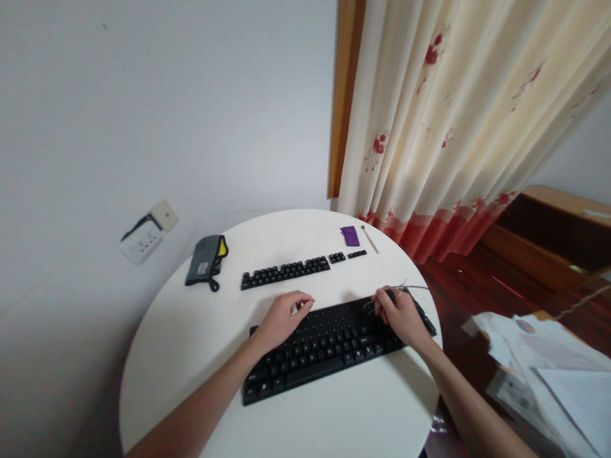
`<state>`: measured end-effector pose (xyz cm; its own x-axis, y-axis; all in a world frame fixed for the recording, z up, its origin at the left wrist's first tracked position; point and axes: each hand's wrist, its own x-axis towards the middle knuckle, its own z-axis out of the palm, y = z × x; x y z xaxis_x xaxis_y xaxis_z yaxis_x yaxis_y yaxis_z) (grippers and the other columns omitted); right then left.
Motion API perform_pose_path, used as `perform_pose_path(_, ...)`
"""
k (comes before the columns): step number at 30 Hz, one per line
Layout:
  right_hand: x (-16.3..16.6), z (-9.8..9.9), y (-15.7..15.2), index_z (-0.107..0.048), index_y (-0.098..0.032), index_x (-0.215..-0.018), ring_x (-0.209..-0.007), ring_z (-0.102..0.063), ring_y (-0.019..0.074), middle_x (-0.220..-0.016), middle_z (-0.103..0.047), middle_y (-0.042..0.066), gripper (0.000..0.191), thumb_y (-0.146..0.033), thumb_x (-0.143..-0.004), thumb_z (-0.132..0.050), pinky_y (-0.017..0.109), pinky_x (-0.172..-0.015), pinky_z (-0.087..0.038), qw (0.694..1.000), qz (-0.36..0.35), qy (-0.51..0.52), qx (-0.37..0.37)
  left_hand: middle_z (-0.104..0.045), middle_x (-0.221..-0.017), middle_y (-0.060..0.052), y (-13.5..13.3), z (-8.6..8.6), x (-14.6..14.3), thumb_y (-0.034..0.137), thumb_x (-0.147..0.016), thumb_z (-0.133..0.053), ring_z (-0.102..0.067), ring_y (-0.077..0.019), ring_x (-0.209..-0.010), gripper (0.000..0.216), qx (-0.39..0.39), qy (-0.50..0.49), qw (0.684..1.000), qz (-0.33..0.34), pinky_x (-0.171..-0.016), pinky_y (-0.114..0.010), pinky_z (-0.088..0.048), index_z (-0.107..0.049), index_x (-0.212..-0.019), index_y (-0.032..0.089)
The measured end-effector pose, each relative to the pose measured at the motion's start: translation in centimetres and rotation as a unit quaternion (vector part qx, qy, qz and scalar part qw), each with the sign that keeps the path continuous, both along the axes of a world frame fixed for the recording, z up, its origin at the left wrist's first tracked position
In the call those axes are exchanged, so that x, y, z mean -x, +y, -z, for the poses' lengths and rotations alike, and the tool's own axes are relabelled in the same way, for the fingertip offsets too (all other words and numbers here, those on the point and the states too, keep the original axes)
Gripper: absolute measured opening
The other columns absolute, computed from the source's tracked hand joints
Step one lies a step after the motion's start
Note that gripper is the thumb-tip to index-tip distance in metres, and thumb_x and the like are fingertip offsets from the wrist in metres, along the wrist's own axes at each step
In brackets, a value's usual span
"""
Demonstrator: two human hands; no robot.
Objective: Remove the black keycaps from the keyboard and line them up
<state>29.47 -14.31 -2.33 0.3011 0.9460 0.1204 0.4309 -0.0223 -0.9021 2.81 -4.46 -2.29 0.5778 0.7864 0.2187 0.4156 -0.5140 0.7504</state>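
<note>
A black keyboard (329, 346) lies on the round white table (191, 343) in front of me. My left hand (282, 317) rests at the keyboard's upper left edge with its fingers curled in a pinch around something I cannot make out. My right hand (401, 315) is over the keyboard's upper right part, fingers closed on a thin wire tool (413, 288) that sticks out to the right. Behind the keyboard, loose black keycaps (285, 272) are laid out in rows, with two smaller groups of keycaps (347, 256) to their right.
A grey and yellow pouch (206, 261) lies at the table's back left. A purple cloth (350, 235) and a thin stick (370, 240) lie at the back. A wall socket (143, 242) is on the left, a curtain (453, 127) and papers (548, 369) on the right.
</note>
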Motion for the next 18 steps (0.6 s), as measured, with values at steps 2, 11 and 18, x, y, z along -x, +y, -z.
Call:
perform_pose_path(2,1.9,-1.2,0.7,-0.059,-0.017,-0.076,-0.043,-0.047,0.0111,-0.055,-0.058,-0.001,0.037,-0.045,-0.093,-0.042,0.023,-0.047,-0.037,0.999,-0.022,0.016,-0.025,-0.071,-0.090,-0.003,-0.5,-0.3,-0.1,0.032,-0.088,-0.056,-0.061,-0.0165,-0.076,0.021,0.021,-0.026,0.999,0.002,-0.069,-0.026,-0.046,-0.070,-0.098,0.019)
perform_pose_path(11,10.0,-4.0,5.4,-0.060,-0.017,-0.073,-0.054,-0.052,0.0102,-0.063,-0.060,-0.001,0.032,-0.036,-0.094,-0.045,0.021,-0.056,-0.040,0.980,-0.160,0.044,-0.112,-0.068,-0.104,-0.012,-0.9,-0.5,0.0,0.037,-0.090,-0.056,-0.063,-0.0179,-0.085,0.036,0.231,-0.263,0.936,0.018,-0.079,-0.031,-0.052,-0.064,-0.115,0.012)
perform_pose_path(18,11.0,-0.9,6.1,-0.068,-0.015,-0.091,-0.069,-0.062,0.0157,-0.080,-0.068,0.006,0.032,-0.037,-0.095,-0.045,0.025,-0.064,-0.047,0.984,-0.123,0.065,-0.108,-0.073,-0.091,-0.009,0.0,0.1,0.2,0.027,-0.076,-0.073,-0.066,-0.0173,-0.080,0.028,0.255,-0.281,0.923,-0.065,-0.079,-0.030,-0.053,-0.070,-0.099,0.011)
